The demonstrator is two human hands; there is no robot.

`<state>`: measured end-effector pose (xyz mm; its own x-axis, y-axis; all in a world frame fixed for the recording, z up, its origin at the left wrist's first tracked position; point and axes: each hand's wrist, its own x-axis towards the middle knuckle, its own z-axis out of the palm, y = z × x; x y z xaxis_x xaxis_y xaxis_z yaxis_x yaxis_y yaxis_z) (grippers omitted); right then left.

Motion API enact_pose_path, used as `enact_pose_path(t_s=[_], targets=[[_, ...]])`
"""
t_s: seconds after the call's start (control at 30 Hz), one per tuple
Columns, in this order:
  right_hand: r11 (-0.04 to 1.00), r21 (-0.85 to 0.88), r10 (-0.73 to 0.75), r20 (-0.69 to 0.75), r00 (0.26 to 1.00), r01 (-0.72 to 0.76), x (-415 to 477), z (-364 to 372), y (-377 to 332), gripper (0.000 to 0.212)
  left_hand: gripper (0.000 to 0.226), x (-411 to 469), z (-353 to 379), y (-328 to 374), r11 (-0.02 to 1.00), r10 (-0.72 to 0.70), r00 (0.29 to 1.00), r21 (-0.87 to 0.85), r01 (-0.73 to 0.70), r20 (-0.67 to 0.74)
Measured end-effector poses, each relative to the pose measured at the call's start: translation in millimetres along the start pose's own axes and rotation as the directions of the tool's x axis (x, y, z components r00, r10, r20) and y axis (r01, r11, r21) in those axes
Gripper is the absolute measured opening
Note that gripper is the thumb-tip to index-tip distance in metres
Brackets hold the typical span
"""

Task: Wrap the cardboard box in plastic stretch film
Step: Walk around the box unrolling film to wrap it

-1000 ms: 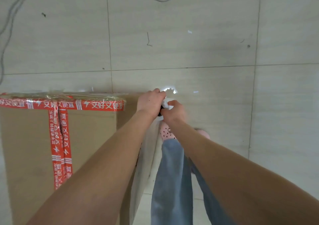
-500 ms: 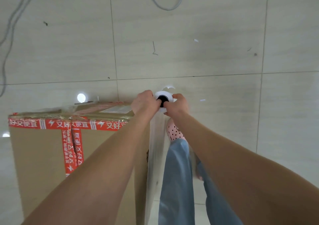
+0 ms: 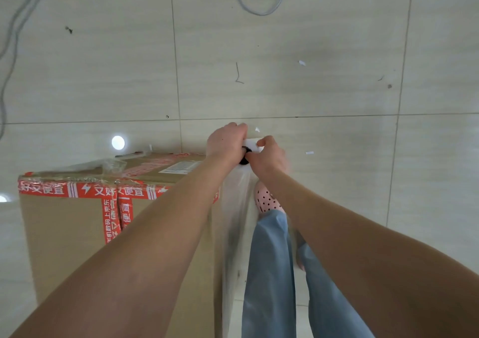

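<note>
The tall brown cardboard box sealed with red printed tape (image 3: 64,234) is standing on the pale tiled floor (image 3: 311,91), its contents hidden, with some clear film lying crinkled along its top. At the box's right corner the left hand (image 3: 225,140) is gripping the top of the upright white stretch-film roll (image 3: 251,145), and the right hand (image 3: 268,157) is clamping its other side. Keeping the roll vertical and the film taut is probably mattering most here.

Mostly hidden under left hand (image 3: 225,140) and right hand (image 3: 269,156): film roll (image 3: 251,144) at top right corner of box (image 3: 64,234). Hanging film sheet (image 3: 236,208) beside box blurred. Box bottom cut off by frame; label (image 3: 181,167) on box top too small to read.
</note>
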<state>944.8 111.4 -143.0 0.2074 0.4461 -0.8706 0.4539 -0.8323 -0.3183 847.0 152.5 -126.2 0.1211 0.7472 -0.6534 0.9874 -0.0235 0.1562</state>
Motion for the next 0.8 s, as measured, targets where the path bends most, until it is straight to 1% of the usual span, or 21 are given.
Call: enact_pose_path(t_s=[0.03, 0.07, 0.13, 0.2, 0.27, 0.3, 0.33, 0.37, 0.43, 0.5, 0.57, 0.63, 0.7, 0.77, 0.8], targets=[[0.999, -0.036, -0.019, -0.015, 1.000, 0.019, 0, 0, -5, 0.030, 0.014, 1, -1, -3, 0.989, -0.108, 0.994, -0.106, 0.106, -0.013], [0.998, -0.046, -0.039, -0.031, 0.999, 0.037, 1, 0, -11, 0.034, 0.011, 2, -2, -7, 0.954, -0.212, 0.977, -0.223, 0.202, -0.021], [0.997, -0.015, -0.073, -0.052, 0.996, 0.072, 2, 0, -22, 0.040, 0.012, 4, -5, -12, 0.835, -0.382, 0.924, -0.426, 0.347, 0.005], [0.995, 0.023, -0.093, -0.057, 0.994, 0.094, 2, 2, -35, 0.038, 0.018, 6, -8, -18, 0.710, -0.484, 0.872, -0.552, 0.436, 0.065], [0.992, 0.043, -0.113, -0.051, 0.992, 0.115, 5, 4, -47, 0.033, 0.020, 9, -13, -26, 0.633, -0.523, 0.844, -0.609, 0.478, 0.119], [0.991, 0.045, -0.122, -0.050, 0.991, 0.125, 6, 5, -53, 0.031, 0.021, 10, -16, -29, 0.639, -0.518, 0.845, -0.595, 0.487, 0.135], [0.991, 0.046, -0.126, -0.053, 0.991, 0.129, 6, 5, -57, 0.031, 0.023, 11, -19, -32, 0.689, -0.494, 0.859, -0.543, 0.480, 0.134], [0.991, 0.050, -0.124, -0.055, 0.991, 0.126, 6, 6, -60, 0.031, 0.025, 11, -22, -34, 0.762, -0.455, 0.883, -0.464, 0.453, 0.115], [0.991, 0.060, -0.113, -0.048, 0.992, 0.115, 5, 7, -64, 0.031, 0.029, 11, -30, -35, 0.896, -0.330, 0.943, -0.302, 0.325, 0.036], [0.992, 0.054, -0.112, -0.025, 0.993, 0.113, 3, 9, -66, 0.031, 0.030, 14, -36, -34, 0.980, -0.145, 0.988, -0.146, 0.137, -0.047], [0.993, 0.039, -0.115, -0.009, 0.993, 0.115, 3, 10, -68, 0.031, 0.030, 18, -40, -31, 1.000, 0.004, 0.998, -0.017, -0.005, -0.063], [0.992, 0.026, -0.124, -0.014, 0.992, 0.124, 4, 11, -70, 0.031, 0.024, 23, -42, -30, 0.996, 0.073, 0.996, 0.057, -0.070, -0.051], [0.990, -0.016, -0.142, -0.020, 0.990, 0.141, 6, 11, -72, 0.031, 0.020, 26, -43, -33, 0.994, 0.082, 0.995, 0.074, -0.078, -0.053], [0.981, -0.109, -0.166, -0.014, 0.986, 0.163, 9, 10, -78, 0.030, 0.017, 30, -43, -37, 0.999, 0.039, 0.997, 0.020, -0.038, -0.067], [0.969, -0.167, -0.185, -0.003, 0.983, 0.182, 10, 9, -81, 0.031, 0.015, 31, -42, -39, 1.000, -0.006, 0.997, -0.030, 0.004, -0.076]])
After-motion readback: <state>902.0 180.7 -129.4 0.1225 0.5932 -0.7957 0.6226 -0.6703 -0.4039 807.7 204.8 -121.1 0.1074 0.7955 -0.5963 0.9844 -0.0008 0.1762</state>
